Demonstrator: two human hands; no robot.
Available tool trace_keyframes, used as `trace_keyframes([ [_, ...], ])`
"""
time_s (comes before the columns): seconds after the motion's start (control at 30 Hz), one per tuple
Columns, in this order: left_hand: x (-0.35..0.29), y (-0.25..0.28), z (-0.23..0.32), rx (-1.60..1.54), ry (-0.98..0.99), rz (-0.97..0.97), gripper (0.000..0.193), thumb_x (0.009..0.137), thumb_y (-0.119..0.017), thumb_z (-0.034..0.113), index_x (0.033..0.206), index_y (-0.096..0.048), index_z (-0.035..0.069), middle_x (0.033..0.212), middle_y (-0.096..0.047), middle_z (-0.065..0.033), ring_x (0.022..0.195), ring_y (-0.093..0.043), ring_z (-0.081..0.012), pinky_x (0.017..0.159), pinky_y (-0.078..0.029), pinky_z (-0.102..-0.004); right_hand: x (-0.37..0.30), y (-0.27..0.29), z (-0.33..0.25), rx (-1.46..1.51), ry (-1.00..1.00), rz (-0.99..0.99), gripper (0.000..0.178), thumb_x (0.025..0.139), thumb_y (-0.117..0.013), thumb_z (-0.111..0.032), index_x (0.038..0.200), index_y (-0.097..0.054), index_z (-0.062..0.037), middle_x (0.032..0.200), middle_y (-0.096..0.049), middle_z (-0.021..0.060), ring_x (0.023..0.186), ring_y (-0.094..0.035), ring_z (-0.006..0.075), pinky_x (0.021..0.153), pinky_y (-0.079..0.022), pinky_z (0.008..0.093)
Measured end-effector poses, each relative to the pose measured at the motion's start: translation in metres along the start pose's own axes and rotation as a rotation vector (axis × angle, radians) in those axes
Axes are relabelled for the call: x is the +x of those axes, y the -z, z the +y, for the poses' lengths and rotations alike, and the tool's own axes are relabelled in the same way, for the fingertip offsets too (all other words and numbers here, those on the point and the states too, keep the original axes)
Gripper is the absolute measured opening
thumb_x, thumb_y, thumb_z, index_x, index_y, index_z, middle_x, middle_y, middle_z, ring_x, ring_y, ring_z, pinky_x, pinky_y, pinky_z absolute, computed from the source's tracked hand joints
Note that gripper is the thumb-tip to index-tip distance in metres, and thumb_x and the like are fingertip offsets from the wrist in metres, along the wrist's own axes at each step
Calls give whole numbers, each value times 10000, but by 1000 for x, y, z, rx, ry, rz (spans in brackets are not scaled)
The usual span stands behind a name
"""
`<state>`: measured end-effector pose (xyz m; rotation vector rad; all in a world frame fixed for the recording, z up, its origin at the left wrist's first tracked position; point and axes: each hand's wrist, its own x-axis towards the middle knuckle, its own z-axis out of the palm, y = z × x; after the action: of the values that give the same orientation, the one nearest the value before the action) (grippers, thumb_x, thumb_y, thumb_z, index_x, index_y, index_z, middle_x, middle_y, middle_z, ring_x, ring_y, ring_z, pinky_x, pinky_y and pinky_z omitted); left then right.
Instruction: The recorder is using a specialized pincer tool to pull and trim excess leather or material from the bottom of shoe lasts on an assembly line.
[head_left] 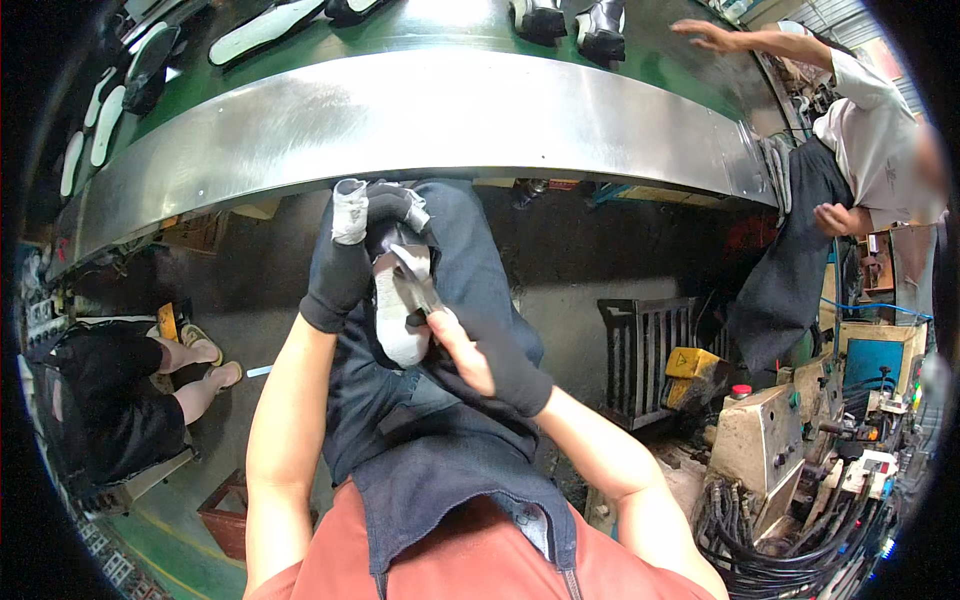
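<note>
My left hand (350, 255), in a dark fingerless glove with pale wraps on the fingers, grips a shoe (401, 342). The shoe rests over my lap with its pale underside up, and dark upper material shows near my left fingers. My right hand (480, 362), also in a dark glove with bare fingers, is closed round a metal hand tool (414, 268). The tool's curved head lies against the shoe's underside, close to my left hand. Its exact kind is hard to make out, and my fingers hide most of its handle.
A steel-edged bench (430, 115) with a green belt carries several dark shoes (601, 32) and pale soles (262, 32). A person (875, 130) stands at the right; another (115, 405) sits at the left. A slatted rack (650, 355), yellow block (692, 363) and machine with hoses (765, 440) stand right.
</note>
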<state>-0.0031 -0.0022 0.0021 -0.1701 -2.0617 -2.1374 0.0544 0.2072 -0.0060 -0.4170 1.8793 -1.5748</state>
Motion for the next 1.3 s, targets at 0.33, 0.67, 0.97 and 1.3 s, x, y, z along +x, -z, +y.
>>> trace_keyframes([
  [0.33, -15, -16, -1, 26, -36, -48, 696, 1011, -259, 530, 826, -668, -2, 901, -664, -107, 944, -610, -243, 938, -430, -348, -13, -50, 17, -141, 111, 354, 315, 989, -478, -284, 879, -597, -13, 754, -618, 186, 691, -615, 334, 615, -453, 396],
  [0.67, -121, -30, -1, 36, 142, 134, 605, 1003, -263, 476, 1287, -496, -5, 1283, -552, -144, 1211, -506, -253, 1067, -354, -354, -91, -22, 60, -408, 294, -340, 379, 824, -653, -279, 1030, -596, 34, 1077, -591, 196, 983, -602, 353, 836, -487, 399],
  [0.97, -140, -38, -20, -552, 523, 113, 528, 991, -436, 475, 1309, -500, 58, 1149, -575, -61, 1005, -563, -143, 916, -453, -277, -113, 3, 68, -691, 572, -369, 476, 694, -689, -320, 971, -602, 58, 1094, -589, 191, 1050, -600, 337, 886, -491, 421],
  [1.3, -127, -36, -18, 63, 210, -15, 483, 993, -450, 459, 1192, -558, 32, 1150, -582, -81, 1148, -527, -180, 1014, -394, -338, -96, 21, 57, -607, 520, -267, 399, 669, -712, -304, 872, -581, 14, 1057, -605, 182, 986, -634, 340, 841, -509, 418],
])
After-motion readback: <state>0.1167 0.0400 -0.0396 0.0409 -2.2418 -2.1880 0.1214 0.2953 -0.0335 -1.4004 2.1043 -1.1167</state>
